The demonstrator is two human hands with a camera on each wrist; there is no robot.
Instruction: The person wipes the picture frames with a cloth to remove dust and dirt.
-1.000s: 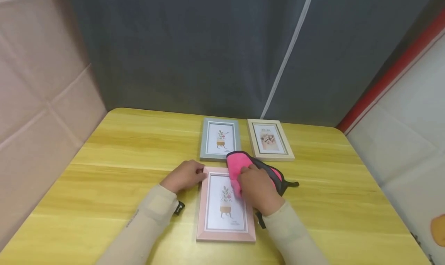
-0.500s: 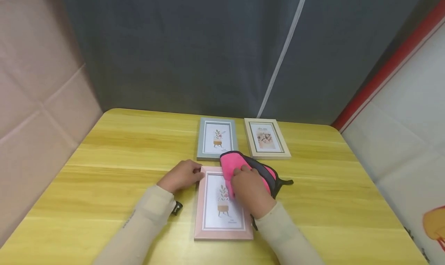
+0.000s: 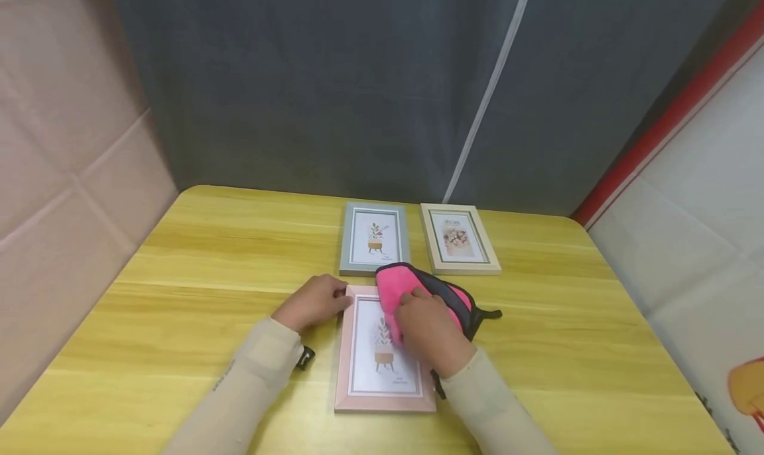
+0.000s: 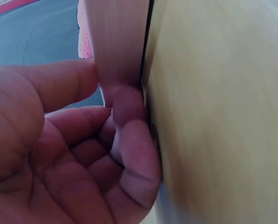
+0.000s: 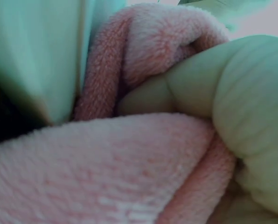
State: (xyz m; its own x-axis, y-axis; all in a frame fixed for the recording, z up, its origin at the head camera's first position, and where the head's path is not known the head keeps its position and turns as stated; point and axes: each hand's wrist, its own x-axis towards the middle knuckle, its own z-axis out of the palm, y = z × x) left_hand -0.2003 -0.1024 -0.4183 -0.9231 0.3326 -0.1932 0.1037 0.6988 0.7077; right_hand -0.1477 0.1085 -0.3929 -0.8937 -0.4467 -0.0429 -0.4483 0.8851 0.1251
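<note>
A pink picture frame (image 3: 384, 404) with a potted-plant print lies face up near the front of the table. My left hand (image 3: 315, 302) grips its upper left corner; in the left wrist view the thumb is on the face side and curled fingers (image 4: 139, 158) press the frame's edge (image 4: 118, 42). A bunched pink and dark grey cloth (image 3: 395, 285) lies over the upper right of the frame. My right hand (image 3: 431, 329) holds it there, and in the right wrist view the thumb sinks into its fluffy folds (image 5: 101, 158). The fingertips are hidden in the cloth.
Behind the pink frame lie a blue-grey picture frame (image 3: 346, 243) and a cream picture frame (image 3: 493, 253), both face up on the yellow wood-grain table (image 3: 239, 243). A dark grey curtain (image 3: 298, 90) hangs along the back edge. Light walls flank both sides.
Between the earlier frames and now, the right hand has shifted the cloth slightly left across the pink frame. The left hand keeps its grip on the corner. The whole view has swayed a little.
</note>
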